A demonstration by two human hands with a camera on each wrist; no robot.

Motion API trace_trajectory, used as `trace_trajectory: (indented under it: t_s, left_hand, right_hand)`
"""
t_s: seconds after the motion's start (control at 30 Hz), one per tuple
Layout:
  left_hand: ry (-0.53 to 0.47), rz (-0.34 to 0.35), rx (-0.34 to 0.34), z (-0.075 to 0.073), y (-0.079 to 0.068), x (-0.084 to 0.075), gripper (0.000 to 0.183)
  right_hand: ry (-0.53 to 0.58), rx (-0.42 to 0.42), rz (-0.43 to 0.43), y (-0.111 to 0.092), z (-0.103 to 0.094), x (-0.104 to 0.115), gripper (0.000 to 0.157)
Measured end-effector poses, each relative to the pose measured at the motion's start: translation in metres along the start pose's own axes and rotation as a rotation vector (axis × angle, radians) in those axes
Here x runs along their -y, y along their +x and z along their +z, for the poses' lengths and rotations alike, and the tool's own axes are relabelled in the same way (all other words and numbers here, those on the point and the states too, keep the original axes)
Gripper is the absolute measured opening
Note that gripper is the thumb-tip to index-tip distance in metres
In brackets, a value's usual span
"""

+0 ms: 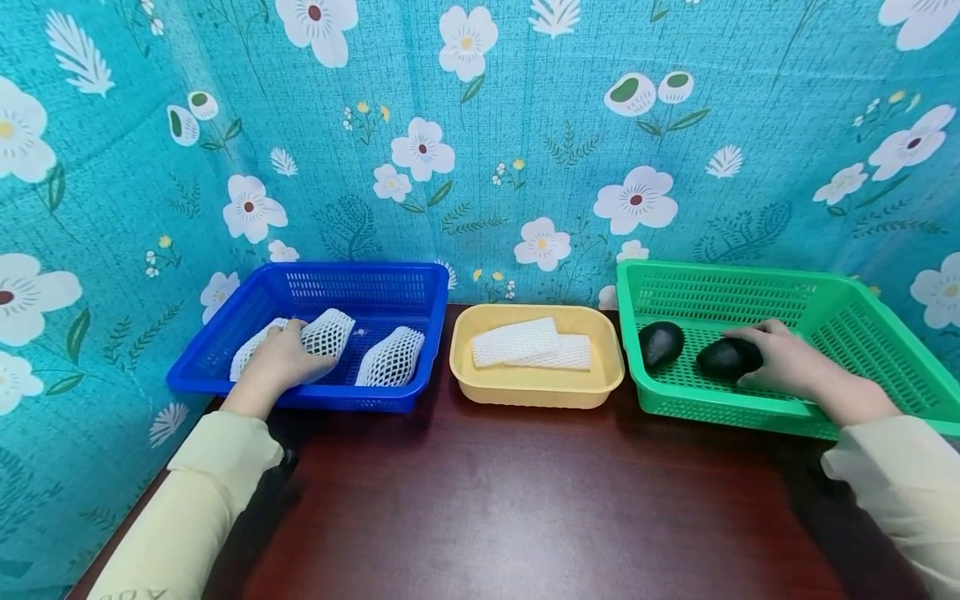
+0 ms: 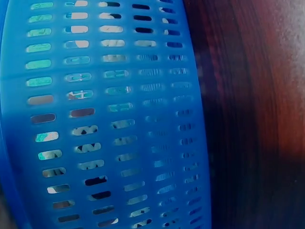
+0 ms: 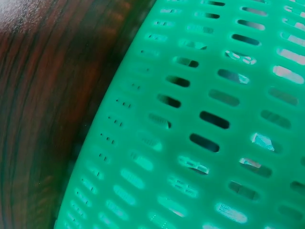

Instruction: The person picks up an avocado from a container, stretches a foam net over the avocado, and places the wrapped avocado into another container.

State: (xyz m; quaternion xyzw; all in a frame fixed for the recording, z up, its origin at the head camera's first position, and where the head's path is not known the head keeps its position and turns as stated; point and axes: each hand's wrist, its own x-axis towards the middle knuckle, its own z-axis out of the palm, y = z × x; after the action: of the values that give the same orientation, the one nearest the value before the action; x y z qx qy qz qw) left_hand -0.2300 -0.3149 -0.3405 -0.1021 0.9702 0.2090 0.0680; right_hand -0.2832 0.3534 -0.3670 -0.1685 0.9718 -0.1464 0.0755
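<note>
In the head view my left hand (image 1: pixel 279 357) reaches into the blue basket (image 1: pixel 431 333) and grips a dark fruit in white foam netting (image 1: pixel 330 332), thumb on its near side. Two more netted fruits lie there, one left of the hand and a netted fruit (image 1: pixel 392 358) to the right. Inside the green basket (image 1: pixel 633 308), my right hand (image 1: pixel 783 360) holds a black avocado (image 1: pixel 726 359) between thumb and fingers. Another avocado (image 1: pixel 662 344) lies to its left. Basket walls hide both hands in the wrist views.
Between the baskets stands a yellow tray (image 1: pixel 532 395) with flat white foam net sleeves (image 1: pixel 525 340) in it. All three containers sit on a dark wooden table (image 1: pixel 525 500), against a blue flowered cloth (image 1: pixel 510 150).
</note>
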Motion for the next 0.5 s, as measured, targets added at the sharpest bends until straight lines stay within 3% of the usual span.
trace_trajectory:
  t_s: [0.3,0.5]
  left_hand:
    - [0.087,0.001,0.071,-0.0016,0.0081,0.0009,0.093]
    - [0.138,-0.019,0.057,-0.0008,0.0094,0.0035,0.088]
  right_hand:
    - [0.007,0.015,-0.009,0.004,0.0017,0.0002,0.073]
    - [-0.013,0.022,-0.051,0.0054,0.0038,-0.0009,0.073]
